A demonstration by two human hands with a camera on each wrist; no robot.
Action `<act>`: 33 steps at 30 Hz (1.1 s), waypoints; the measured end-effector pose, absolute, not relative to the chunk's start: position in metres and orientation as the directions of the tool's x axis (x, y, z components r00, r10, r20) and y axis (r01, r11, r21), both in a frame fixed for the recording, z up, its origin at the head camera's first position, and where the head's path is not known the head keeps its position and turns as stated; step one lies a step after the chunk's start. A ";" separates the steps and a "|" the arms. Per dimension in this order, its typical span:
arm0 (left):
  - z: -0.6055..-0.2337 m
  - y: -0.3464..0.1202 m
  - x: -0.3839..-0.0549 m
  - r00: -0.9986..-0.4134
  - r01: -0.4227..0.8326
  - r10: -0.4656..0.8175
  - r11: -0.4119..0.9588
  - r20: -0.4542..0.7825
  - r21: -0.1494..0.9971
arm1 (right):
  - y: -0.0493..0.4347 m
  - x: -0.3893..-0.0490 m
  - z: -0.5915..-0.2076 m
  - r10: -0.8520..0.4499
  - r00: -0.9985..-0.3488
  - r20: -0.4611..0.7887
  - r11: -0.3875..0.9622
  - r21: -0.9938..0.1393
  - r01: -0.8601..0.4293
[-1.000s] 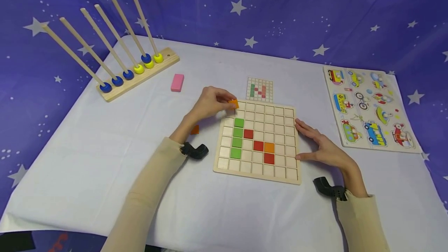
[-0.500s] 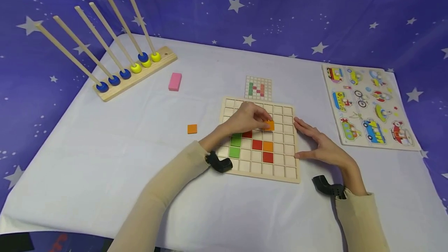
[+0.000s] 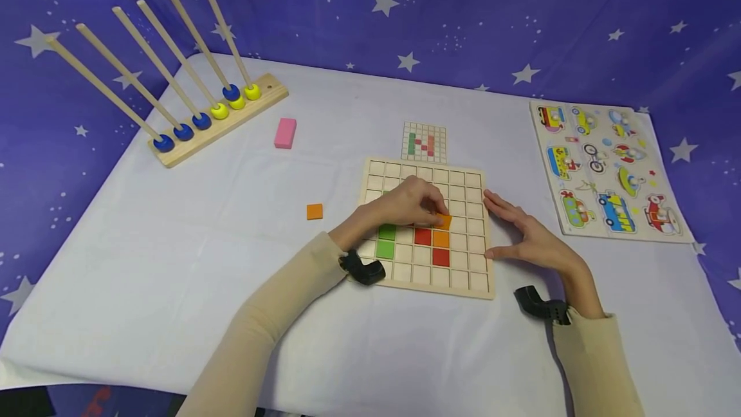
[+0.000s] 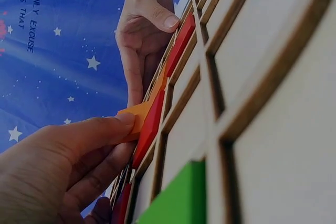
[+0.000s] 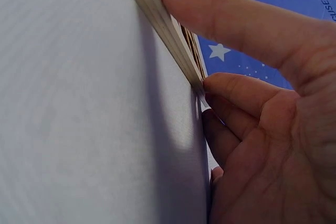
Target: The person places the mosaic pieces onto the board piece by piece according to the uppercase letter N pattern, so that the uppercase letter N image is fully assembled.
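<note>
My left hand [image 3: 405, 203] pinches a square orange tile [image 3: 445, 220] between thumb and fingers, low over the wooden grid board [image 3: 469, 282]. In the left wrist view that tile [image 4: 137, 118] stands tilted close to a red tile [image 4: 152, 124]. Set in the board just below the held tile is another orange tile [image 3: 441, 239], with a red tile [image 3: 441, 257] under it. Green tiles [image 3: 384, 250] form a column at the left, partly hidden by my left hand. My right hand [image 3: 535, 243] rests thumb and fingertips against the board's right edge [image 5: 173, 48].
A loose orange tile [image 3: 314, 212] lies left of the board. Behind the board is a small printed pattern card [image 3: 409, 129]. A peg abacus [image 3: 272, 90] and a pink block [image 3: 285, 133] stand back left; a vehicle puzzle board [image 3: 602, 126] lies at right.
My left hand has carried the orange tile from the board's upper left corner rightward, then lower toward the cell above the set orange tile. My right hand stays at the board's edge.
</note>
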State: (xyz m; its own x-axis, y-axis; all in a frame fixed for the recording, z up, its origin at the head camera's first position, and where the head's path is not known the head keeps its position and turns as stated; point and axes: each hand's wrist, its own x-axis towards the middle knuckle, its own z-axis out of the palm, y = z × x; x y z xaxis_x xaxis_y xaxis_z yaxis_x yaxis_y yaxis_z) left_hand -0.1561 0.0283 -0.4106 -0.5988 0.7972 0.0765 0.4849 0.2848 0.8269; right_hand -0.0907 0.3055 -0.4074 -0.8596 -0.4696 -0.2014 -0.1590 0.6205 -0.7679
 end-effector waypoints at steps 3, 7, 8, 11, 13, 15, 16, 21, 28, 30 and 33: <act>-0.412 0.027 -0.157 -0.578 0.522 0.810 0.272 0.101 0.808 | 0.305 -0.091 -0.408 -0.471 -0.860 -0.197 0.618 -0.769 -0.163; -0.414 0.026 -0.157 -0.578 0.549 0.807 0.277 0.119 0.788 | 0.305 -0.091 -0.409 -0.472 -0.860 -0.197 0.619 -0.768 -0.164; -0.414 0.026 -0.156 -0.581 0.553 0.804 0.280 0.123 0.785 | 0.305 -0.091 -0.409 -0.468 -0.861 -0.197 0.620 -0.768 -0.161; -0.414 0.026 -0.155 -0.595 0.550 0.795 0.292 0.121 0.782 | 0.306 -0.092 -0.409 -0.466 -0.862 -0.198 0.619 -0.769 -0.157; -0.414 0.026 -0.154 -0.602 0.554 0.790 0.306 0.118 0.774 | 0.306 -0.092 -0.409 -0.461 -0.865 -0.197 0.619 -0.770 -0.154; -0.414 0.027 -0.153 -0.606 0.562 0.787 0.322 0.114 0.762 | 0.307 -0.092 -0.409 -0.463 -0.864 -0.197 0.620 -0.769 -0.156; -0.414 0.027 -0.153 -0.607 0.571 0.787 0.331 0.114 0.751 | 0.306 -0.092 -0.409 -0.461 -0.865 -0.199 0.621 -0.768 -0.154; -0.415 0.029 -0.152 -0.593 0.633 0.793 0.355 0.137 0.688 | 0.304 -0.090 -0.406 -0.456 -0.866 -0.207 0.614 -0.777 -0.138; -0.411 0.029 -0.154 -0.608 0.650 0.784 0.399 0.127 0.647 | 0.303 -0.090 -0.405 -0.447 -0.869 -0.212 0.611 -0.782 -0.123; -0.410 0.027 -0.155 -0.623 0.635 0.772 0.405 0.127 0.658 | 0.304 -0.090 -0.406 -0.446 -0.869 -0.214 0.615 -0.779 -0.124; -0.411 0.020 -0.158 -0.648 0.605 0.746 0.382 0.154 0.699 | 0.305 -0.091 -0.408 -0.451 -0.867 -0.212 0.618 -0.776 -0.131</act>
State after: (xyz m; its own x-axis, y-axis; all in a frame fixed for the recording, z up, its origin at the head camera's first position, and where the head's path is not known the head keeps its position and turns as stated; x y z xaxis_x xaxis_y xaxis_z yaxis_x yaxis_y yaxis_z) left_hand -0.1577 0.0200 -0.4115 -0.6480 0.7460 0.1536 0.6051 0.3818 0.6986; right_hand -0.0905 0.3049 -0.4076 -0.8669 -0.4509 -0.2125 -0.1312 0.6175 -0.7755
